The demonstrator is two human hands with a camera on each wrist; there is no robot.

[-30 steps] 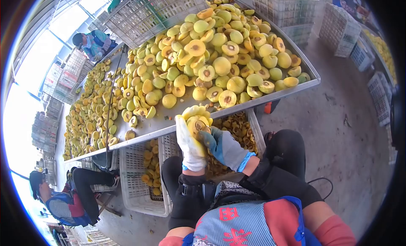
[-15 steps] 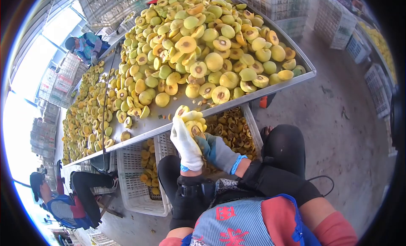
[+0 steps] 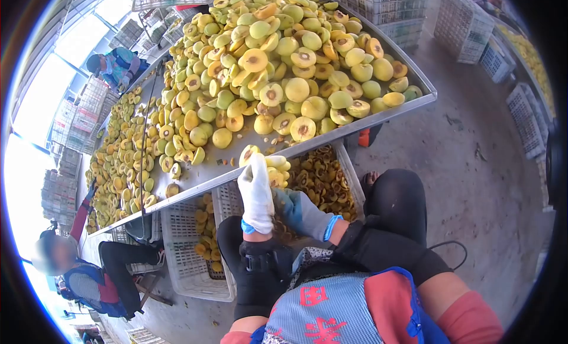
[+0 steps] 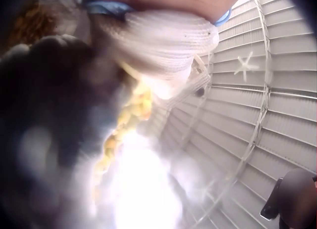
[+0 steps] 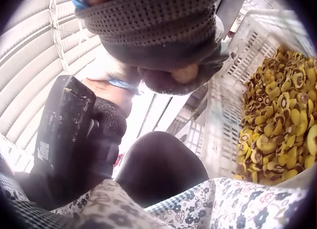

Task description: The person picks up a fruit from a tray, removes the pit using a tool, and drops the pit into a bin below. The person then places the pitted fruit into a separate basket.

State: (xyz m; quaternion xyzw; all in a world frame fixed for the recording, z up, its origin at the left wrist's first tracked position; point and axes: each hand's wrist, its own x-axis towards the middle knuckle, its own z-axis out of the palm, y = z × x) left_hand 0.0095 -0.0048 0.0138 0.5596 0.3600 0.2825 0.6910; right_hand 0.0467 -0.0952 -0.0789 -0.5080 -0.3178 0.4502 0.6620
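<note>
My left hand (image 3: 258, 193), in a white glove with yellow fingers, is raised at the near edge of the metal table (image 3: 204, 189). Between its thumb and fingers it pinches a yellow peach half (image 3: 248, 155), cut face showing. My right hand (image 3: 297, 211), in a grey and blue glove, is just below and to the right. Its fingers curl round a small thing whose rounded tan end (image 5: 184, 73) shows in the right wrist view; I cannot tell what it is. Peach halves (image 3: 296, 89) are heaped on the table. Glare hides the left fingertips in the left wrist view.
Under the table edge, a white crate (image 5: 225, 98) holds brown and yellow fruit pieces (image 5: 277, 120). Another white crate (image 3: 180, 249) stands to its left. One person (image 3: 89, 273) sits at the left, another (image 3: 115, 68) is at the far side. Stacked crates (image 3: 464, 27) stand at right.
The hands have drawn apart a little; the right was working against the fruit in the left palm. A peach half now shows at the left fingertips. The view has shifted, and the seated person's arm reaches toward the table.
</note>
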